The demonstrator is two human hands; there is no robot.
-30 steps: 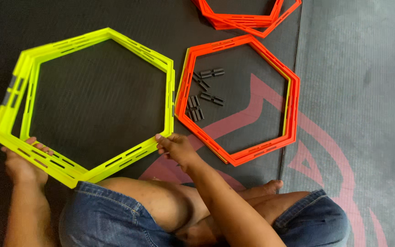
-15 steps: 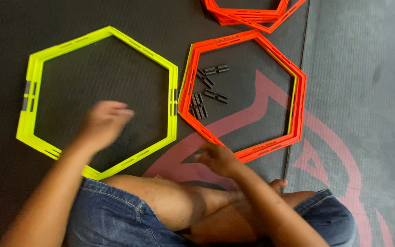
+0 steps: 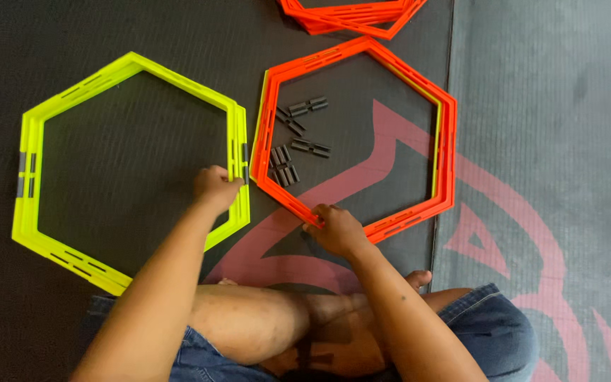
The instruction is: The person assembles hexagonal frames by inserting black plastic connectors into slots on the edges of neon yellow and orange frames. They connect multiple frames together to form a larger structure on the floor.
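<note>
- Since half a second ago, our left hand [image 3: 215, 187] has come down out of the air onto the near-right edge of the yellow hexagon [image 3: 129, 170], fingers closed on the frame, and our right hand [image 3: 334, 228] has slid up to the near-left edge of the orange hexagon [image 3: 362, 141], fingers curled over the rim.
- Nearest us on the dark mat [image 3: 136, 42], the two hexagons lie flat and just beside each other, their facing edges almost touching close to the left hand.
- We judge the risk to be here: pulling the two frames together unevenly could make one edge ride over the other, or sweep the orange frame across the loose clips [image 3: 295, 138] lying inside it near its left edge.
- Counting: one yellow hexagon, one orange hexagon in hand, about six or seven small dark clips inside it.
- Farthest off, at the mat's far edge, sits a stack of orange hexagons [image 3: 351, 15], cut off; how many we cannot tell.
</note>
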